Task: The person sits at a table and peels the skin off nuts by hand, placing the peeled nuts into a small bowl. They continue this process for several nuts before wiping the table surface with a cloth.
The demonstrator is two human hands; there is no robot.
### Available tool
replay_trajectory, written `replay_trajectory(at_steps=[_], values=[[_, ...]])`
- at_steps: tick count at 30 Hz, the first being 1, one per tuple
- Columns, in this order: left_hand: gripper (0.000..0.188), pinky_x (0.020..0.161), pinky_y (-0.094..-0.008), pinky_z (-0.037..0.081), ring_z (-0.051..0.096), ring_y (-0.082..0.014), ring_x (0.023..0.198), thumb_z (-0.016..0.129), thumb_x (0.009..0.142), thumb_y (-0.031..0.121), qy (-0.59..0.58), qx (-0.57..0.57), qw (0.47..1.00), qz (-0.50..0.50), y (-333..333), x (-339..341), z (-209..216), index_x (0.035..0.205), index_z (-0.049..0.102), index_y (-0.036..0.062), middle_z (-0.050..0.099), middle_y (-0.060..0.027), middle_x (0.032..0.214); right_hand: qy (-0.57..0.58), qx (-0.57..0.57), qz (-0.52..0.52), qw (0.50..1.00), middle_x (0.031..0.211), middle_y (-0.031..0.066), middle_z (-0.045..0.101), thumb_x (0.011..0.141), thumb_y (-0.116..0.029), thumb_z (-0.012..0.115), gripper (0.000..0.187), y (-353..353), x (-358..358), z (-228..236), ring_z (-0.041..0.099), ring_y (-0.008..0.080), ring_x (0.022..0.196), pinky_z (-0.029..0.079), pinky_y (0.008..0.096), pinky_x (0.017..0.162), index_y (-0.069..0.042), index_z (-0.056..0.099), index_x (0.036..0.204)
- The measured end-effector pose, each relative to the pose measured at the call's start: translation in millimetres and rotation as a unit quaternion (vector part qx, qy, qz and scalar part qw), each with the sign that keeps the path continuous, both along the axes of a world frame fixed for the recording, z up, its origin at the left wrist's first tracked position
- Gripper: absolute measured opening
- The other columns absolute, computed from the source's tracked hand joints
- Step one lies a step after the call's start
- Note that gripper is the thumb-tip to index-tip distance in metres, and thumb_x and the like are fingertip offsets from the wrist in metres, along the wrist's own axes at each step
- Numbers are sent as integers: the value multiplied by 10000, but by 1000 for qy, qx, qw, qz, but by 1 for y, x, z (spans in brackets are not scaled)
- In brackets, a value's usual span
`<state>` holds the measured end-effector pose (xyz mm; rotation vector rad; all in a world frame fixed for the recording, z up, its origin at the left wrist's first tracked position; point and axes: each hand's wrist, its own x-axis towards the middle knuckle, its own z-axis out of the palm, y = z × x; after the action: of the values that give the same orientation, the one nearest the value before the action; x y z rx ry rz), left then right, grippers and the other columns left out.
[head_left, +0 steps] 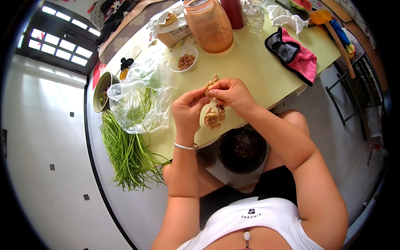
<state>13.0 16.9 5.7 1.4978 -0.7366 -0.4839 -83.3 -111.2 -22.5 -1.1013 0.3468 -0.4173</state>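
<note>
My left hand (187,109) and my right hand (234,94) meet over the near part of the yellow-topped table. Both are closed, fingertips pinched together on a peanut that they mostly cover. Just beyond the fingertips lie a few unshelled peanuts (215,78). Below the hands, close to the table's front edge, sits a small heap of peanut shells (212,118). A white bowl (172,63) farther back to the left holds brown shelled peanuts (186,62). A silver bangle (184,146) circles my left wrist.
Left of my hands are a clear plastic bag (139,98), long green stems (125,154) overhanging the edge and a basket (102,89). Behind stand a large orange-tinted jar (210,27) and a glass (253,18). A pink-grey cloth (291,56) lies right. A black bin (241,152) stands between my legs.
</note>
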Motion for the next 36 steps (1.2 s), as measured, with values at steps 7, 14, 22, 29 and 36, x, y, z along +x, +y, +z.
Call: replay_trajectory(at_steps=[7,14,22,29,36], values=[[216,695,-236,544,665,-137,750,672,748,-122,-91,21,996,1,3,1,-5,958,683,-71,701,-108,847,25,-10,7,1000,661,-8,612,818,-83,663,90,5,-1,1,520,46,563,403,206,509,-8,684,772],[191,683,-234,538,658,-129,731,654,734,-138,-100,37,994,-5,4,2,-5,910,686,-71,702,-97,826,29,3,21,999,629,-17,595,808,-99,665,90,6,-2,-2,511,41,550,384,199,500,-29,682,754],[150,617,-251,528,659,-148,660,659,702,-122,-193,69,979,22,6,-4,-1,830,673,-44,669,-112,732,23,-55,-8,998,616,-24,579,788,-87,652,106,15,-1,-1,497,38,571,389,211,523,-12,672,715],[138,592,-228,513,629,-111,632,648,730,-123,-194,70,978,25,5,-2,-6,843,676,-50,679,-76,722,27,-77,-30,996,645,-23,588,794,-83,656,103,17,0,-4,505,38,603,395,213,540,-8,672,726],[140,584,-229,528,635,-118,638,669,747,-99,12,59,998,-35,14,12,7,879,681,-54,699,-110,780,34,7,64,997,653,-10,599,812,-92,665,95,7,-1,2,521,47,576,405,209,511,-7,675,770]])
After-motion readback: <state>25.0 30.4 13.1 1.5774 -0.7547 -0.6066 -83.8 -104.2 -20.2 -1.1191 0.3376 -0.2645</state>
